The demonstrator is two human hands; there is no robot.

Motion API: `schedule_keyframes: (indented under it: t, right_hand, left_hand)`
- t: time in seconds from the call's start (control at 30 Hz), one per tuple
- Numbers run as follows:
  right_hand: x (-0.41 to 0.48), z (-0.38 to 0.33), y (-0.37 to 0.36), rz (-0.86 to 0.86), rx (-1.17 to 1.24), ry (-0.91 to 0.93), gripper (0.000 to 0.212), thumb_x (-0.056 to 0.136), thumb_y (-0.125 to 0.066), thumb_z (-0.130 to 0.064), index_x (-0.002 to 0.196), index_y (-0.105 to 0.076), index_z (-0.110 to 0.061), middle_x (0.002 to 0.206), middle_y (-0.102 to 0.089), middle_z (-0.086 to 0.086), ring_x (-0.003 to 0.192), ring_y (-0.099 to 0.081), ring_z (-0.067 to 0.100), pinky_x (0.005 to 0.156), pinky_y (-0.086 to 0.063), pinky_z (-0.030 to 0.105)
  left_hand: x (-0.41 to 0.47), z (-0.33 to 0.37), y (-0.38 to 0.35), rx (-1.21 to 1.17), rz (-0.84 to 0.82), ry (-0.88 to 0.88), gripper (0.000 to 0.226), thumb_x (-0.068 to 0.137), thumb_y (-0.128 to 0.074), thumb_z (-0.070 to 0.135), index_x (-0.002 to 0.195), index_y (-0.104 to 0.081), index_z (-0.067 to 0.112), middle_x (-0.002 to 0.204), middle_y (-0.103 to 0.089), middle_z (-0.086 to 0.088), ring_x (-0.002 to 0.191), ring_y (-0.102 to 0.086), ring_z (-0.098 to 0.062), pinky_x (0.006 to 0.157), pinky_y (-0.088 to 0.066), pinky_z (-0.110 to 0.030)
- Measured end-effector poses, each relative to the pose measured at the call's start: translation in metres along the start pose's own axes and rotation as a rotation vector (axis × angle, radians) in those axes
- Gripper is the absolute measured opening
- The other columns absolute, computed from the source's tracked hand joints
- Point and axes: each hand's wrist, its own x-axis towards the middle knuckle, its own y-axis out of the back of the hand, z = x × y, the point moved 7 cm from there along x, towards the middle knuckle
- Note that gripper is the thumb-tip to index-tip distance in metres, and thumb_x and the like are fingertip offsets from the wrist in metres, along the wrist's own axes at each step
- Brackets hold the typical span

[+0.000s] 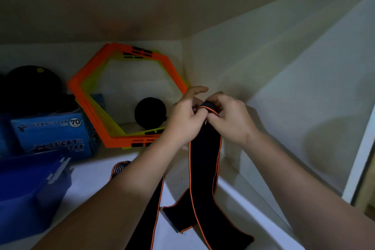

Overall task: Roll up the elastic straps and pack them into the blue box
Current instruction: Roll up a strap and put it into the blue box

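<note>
A black elastic strap (204, 168) with orange edging hangs from both hands down onto the white shelf (97, 170). Its top end is curled into a small roll pinched between my left hand (187, 115) and my right hand (229, 116), held above the shelf near the right wall. The strap's lower part folds and trails off the bottom of the view. Another strap (119, 167) with striped ends lies on the shelf behind my left forearm, partly hidden. The blue box (30, 193) sits open at the lower left.
Orange and yellow hexagonal rings (85, 97) lean against the back wall. A black round object (150, 112) stands behind them. A blue carton marked "Lucky Star" (52, 136) and dark round items (30, 85) sit at the left. White walls close in on the right.
</note>
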Motion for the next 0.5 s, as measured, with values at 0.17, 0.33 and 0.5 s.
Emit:
schedule_keyframes:
  t: [0.17,0.33,0.5]
  right_hand:
    - [0.011,-0.009,0.011,0.013,-0.004,-0.002,0.014,0.072,-0.065,-0.024,0.084,-0.068,-0.019,0.071,-0.072,-0.001,0.070,-0.067,0.016,0.067,-0.056,0.035]
    - [0.012,-0.018,0.021,0.032,0.069,0.103,0.017,0.074,-0.078,-0.022,0.087,-0.066,-0.023,0.068,-0.067,-0.008,0.063,-0.064,0.010,0.059,-0.050,0.018]
    - [0.012,-0.028,0.025,0.105,0.029,0.195,0.007,0.078,-0.079,-0.018,0.075,-0.073,-0.016,0.063,-0.063,-0.010,0.060,-0.062,0.011,0.057,-0.045,0.013]
  left_hand:
    - [0.006,0.009,0.013,0.112,0.046,-0.094,0.039,0.086,-0.060,0.013,0.123,-0.056,0.025,0.075,-0.062,0.012,0.063,-0.056,0.003,0.057,-0.035,-0.008]
    - [0.009,0.007,0.022,0.150,0.087,-0.129,0.028,0.082,-0.056,0.019,0.108,-0.069,0.018,0.093,-0.074,0.002,0.086,-0.065,-0.011,0.070,-0.043,-0.008]
    - [0.011,-0.004,0.021,-0.098,0.023,-0.011,0.037,0.077,-0.062,0.021,0.114,-0.067,0.019,0.101,-0.073,0.002,0.094,-0.068,-0.007,0.087,-0.053,-0.024]
